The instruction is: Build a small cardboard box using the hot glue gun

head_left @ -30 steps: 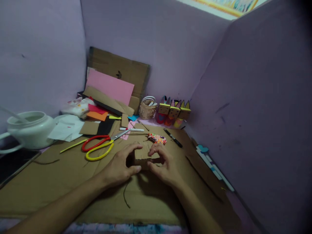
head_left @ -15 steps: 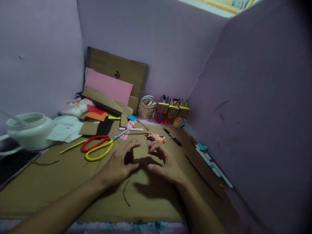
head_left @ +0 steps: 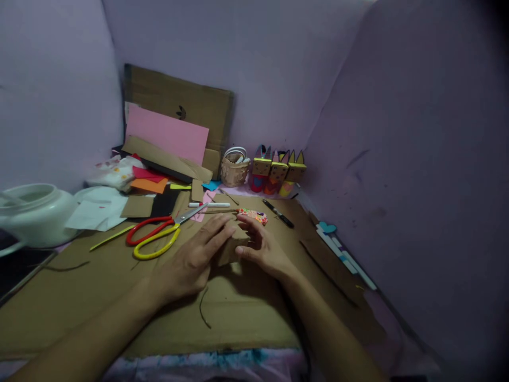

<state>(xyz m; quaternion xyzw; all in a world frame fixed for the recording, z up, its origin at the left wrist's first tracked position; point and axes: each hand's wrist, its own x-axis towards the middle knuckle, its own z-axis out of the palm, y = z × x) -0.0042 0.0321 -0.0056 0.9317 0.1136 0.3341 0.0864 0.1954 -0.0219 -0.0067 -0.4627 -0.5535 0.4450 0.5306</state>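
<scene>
A small folded piece of brown cardboard [head_left: 229, 252] stands between my two hands, low over the cardboard mat [head_left: 167, 323]. My left hand [head_left: 191, 260] grips it from the left, its fingers laid over the top edge. On the right side, my right hand [head_left: 266, 249] curls round it, thumb pressed to the near face and fingers behind. Just beyond my fingertips lies a bright flower-patterned piece [head_left: 254, 216]. To the left of my hands rest scissors [head_left: 177, 222] with one red and one yellow handle. A thin dark strip [head_left: 203, 309] lies nearer me.
At the left stands a white pot [head_left: 43, 217]. Paper and cardboard scraps, including a pink sheet [head_left: 167, 132], pile up at the back left. A small basket [head_left: 235, 168] and several eared cardboard figures [head_left: 278, 171] line the back wall. A black pen [head_left: 278, 213] lies at the right.
Both hands have closed in on the small cardboard piece, which now stands tilted up between them. The left fingers have moved over its top. The view has shifted slightly.
</scene>
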